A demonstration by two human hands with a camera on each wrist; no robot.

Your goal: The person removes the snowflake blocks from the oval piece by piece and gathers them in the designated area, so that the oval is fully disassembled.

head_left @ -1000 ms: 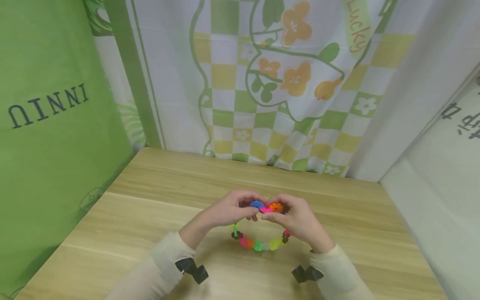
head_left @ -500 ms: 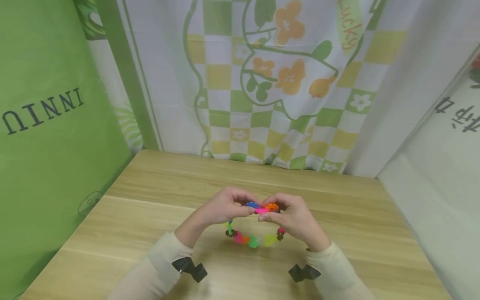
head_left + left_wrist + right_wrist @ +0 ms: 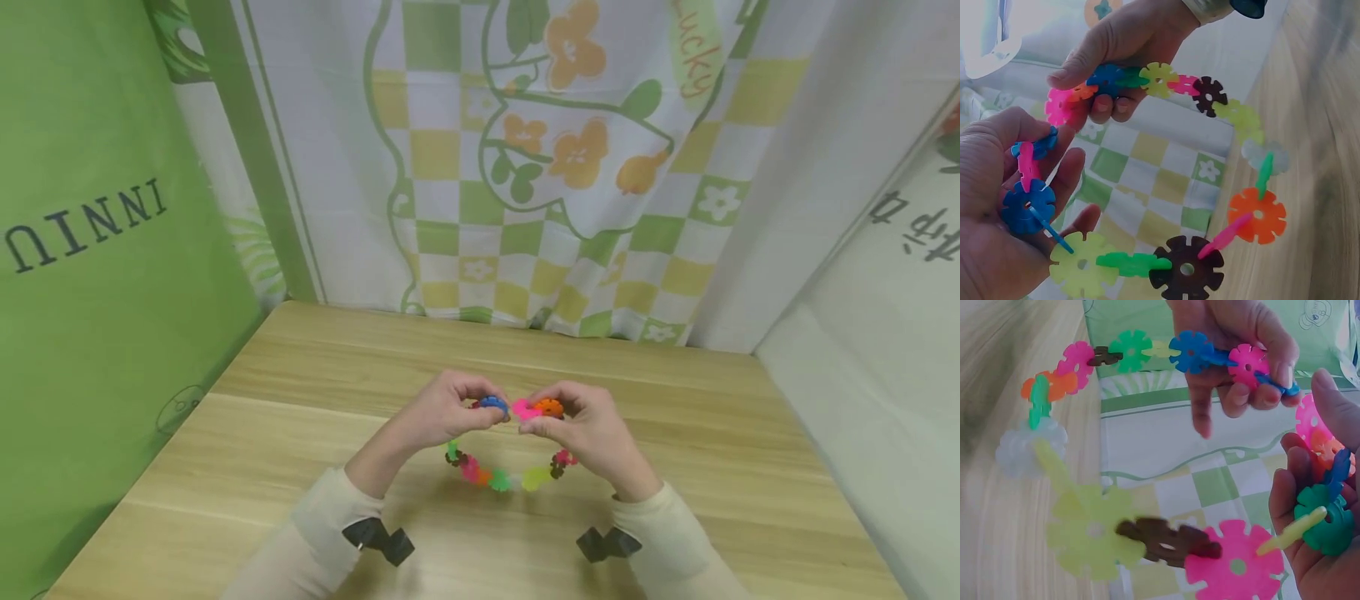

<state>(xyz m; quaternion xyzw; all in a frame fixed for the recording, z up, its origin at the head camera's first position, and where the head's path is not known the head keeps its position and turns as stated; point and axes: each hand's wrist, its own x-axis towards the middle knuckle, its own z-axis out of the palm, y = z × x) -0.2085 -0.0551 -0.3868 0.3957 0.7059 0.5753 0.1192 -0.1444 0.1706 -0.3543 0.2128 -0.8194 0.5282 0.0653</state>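
Observation:
A chain of notched, flower-shaped plastic discs (image 3: 500, 481) in many colours hangs in a loop between the two hands. My left hand (image 3: 438, 410) pinches its blue end disc (image 3: 1038, 145) between thumb and fingers, with another blue disc (image 3: 1029, 206) lower along the chain against the fingers. My right hand (image 3: 594, 429) grips the opposite end, where a pink disc (image 3: 525, 409) joins an orange disc (image 3: 550, 407). A small gap separates the blue end disc from the pink one. At the bottom of the loop, a whitish translucent disc (image 3: 1032, 450) sits among green, orange and yellow ones.
The hands are over a wooden table (image 3: 337, 358). Behind it hangs a checked curtain (image 3: 450, 242) with flowers, a green cloth (image 3: 112, 333) covers the left side, and a white wall sheet (image 3: 885, 350) stands at right. Black wrist mounts (image 3: 378, 540) sit on both sleeves.
The blue and pink end discs, close together and overlapping before, are now apart with a gap between them. The hands have drawn slightly away from each other, and the loop has widened.

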